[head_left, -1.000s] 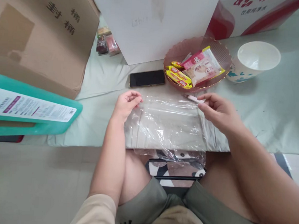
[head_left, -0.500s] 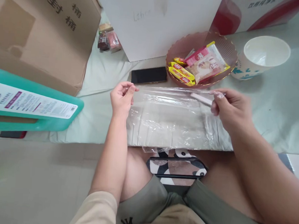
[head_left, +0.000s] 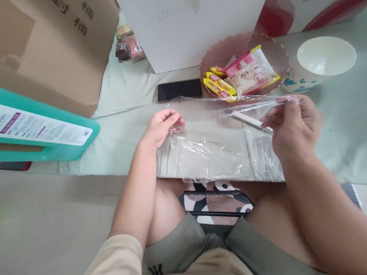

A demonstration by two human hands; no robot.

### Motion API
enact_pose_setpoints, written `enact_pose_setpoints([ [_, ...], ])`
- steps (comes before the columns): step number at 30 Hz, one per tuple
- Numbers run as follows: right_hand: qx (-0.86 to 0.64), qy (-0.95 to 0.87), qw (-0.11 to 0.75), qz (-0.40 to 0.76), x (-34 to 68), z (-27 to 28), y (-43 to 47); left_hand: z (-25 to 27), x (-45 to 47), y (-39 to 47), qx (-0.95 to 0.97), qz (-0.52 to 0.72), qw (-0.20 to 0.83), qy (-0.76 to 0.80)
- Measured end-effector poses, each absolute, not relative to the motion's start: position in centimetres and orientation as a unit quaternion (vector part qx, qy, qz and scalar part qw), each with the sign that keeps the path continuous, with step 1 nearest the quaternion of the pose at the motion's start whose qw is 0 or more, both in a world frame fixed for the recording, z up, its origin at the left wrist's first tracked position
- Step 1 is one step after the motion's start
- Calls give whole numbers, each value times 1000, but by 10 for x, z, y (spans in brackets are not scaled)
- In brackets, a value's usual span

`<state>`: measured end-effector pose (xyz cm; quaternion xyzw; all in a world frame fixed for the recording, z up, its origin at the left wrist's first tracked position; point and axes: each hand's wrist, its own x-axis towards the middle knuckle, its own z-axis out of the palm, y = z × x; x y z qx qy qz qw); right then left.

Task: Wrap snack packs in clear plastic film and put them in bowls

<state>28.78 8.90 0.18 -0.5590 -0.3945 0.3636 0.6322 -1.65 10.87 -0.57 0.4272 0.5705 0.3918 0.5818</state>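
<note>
While the left hand (head_left: 161,127) and right hand (head_left: 296,125) pinch clear plastic film (head_left: 201,149), it spreads over the tabletop (head_left: 117,141) near edge.
Probably light, limp, slippery, tears easily; fingers (head_left: 292,113) closed on it, best held at corners.

Plastic film (head_left: 209,151) looks glossy, cloth (head_left: 342,134) seemingly matt.

Plastic sheet (head_left: 207,153), one. Clear, colourless, thin, glossy; wrinkled, with bright highlights across the middle. Lies loosely spread on the cloth-covered table (head_left: 345,143), near side reaching the front edge. Far edge lifted and stretched sideways, its right end gathered in the right hand (head_left: 298,123). Right portion heavily creased.
</note>
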Motion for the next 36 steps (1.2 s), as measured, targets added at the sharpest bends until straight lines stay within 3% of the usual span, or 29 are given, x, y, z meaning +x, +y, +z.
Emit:
enact_pose_setpoints([
  [5, -599, -377, 567, 420, 290, 1, 88, -8, -10, 111, 436, 428, 524, 593],
  [11, -530, -457, 487, 522, 292, -4, 80, -7, -17, 114, 422, 529, 474, 563],
  [17, -479, -506, 602, 390, 289, -7, 78, -2, -29, 112, 437, 571, 475, 508],
  [21, -461, -452, 639, 417, 287, -5, 82, 1, -36, 104, 453, 565, 527, 444],
  [27, -406, -377, 723, 414, 288, -3, 89, -12, -24, 98, 478, 389, 626, 477],
  [31, -421, -457, 620, 479, 300, -13, 87, -16, -17, 103, 443, 411, 576, 551],
  [33, -467, -518, 557, 451, 305, -19, 85, -14, -17, 106, 421, 433, 565, 562],
  [36, -495, -548, 562, 373, 307, -21, 83, -8, -21, 106, 411, 432, 578, 557],
])
